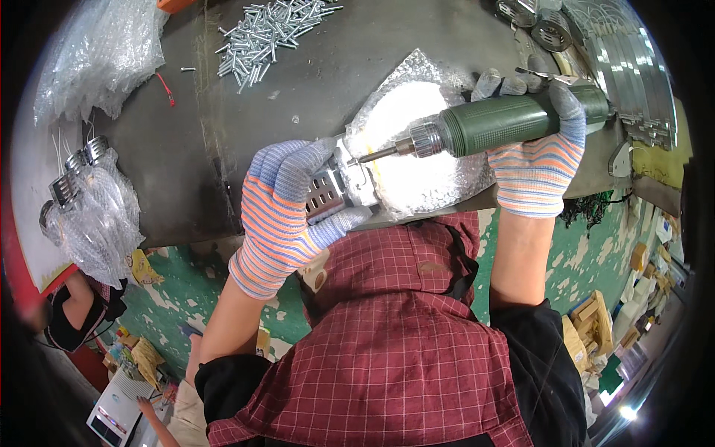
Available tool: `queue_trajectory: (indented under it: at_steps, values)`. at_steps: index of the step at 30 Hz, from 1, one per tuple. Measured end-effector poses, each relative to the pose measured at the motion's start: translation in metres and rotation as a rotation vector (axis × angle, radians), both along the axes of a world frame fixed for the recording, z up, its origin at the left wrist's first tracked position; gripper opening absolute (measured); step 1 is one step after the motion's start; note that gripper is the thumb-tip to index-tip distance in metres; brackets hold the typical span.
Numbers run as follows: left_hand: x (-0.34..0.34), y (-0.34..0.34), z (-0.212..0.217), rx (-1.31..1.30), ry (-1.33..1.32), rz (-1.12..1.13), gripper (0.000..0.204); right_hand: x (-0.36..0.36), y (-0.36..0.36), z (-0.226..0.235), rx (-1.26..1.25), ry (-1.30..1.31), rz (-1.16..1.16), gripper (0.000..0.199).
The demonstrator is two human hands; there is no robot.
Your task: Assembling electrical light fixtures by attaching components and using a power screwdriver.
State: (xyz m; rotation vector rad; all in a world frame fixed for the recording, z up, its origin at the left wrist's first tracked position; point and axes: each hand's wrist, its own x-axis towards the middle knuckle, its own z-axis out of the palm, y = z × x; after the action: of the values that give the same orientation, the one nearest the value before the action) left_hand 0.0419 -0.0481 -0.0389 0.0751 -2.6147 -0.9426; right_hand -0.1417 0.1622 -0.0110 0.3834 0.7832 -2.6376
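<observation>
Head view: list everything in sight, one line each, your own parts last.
power screwdriver: one, green, in the right hand, bit against the clamp
metal clamp: one, silver, perforated band, in the left hand
bubble wrap sheet: one, clear, under the clamp on the table
table: one, dark grey
screws: a pile, silver, table's far side
wrapped clamps: a bundle, silver in clear wrap, left edge
metal strips: a stack, silver, far right
left hand: striped glove
right hand: striped glove
</observation>
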Motion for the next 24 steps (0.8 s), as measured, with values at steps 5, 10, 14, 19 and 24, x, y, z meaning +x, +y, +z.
queue_trajectory:
  at_steps: [5,10,14,19,24]
  values:
    - [0.000,-0.002,0.001,-0.042,-0.016,0.001,0.074,0.002,0.008,0.007,-0.042,0.095,0.058,0.024]
    - [0.000,0.000,0.001,-0.042,-0.017,0.005,0.075,0.014,0.004,0.018,-0.104,0.243,0.118,0.020]
    - [0.001,0.000,0.001,-0.010,-0.029,0.010,0.074,0.015,0.000,0.021,-0.123,0.247,0.103,0.021]
    - [0.002,0.002,0.001,0.023,-0.051,0.015,0.073,-0.006,-0.006,0.005,0.169,-0.084,-0.124,0.023]
    - [-0.001,0.001,0.000,0.031,-0.028,0.001,0.073,-0.006,-0.012,0.003,0.223,-0.202,-0.105,0.017]
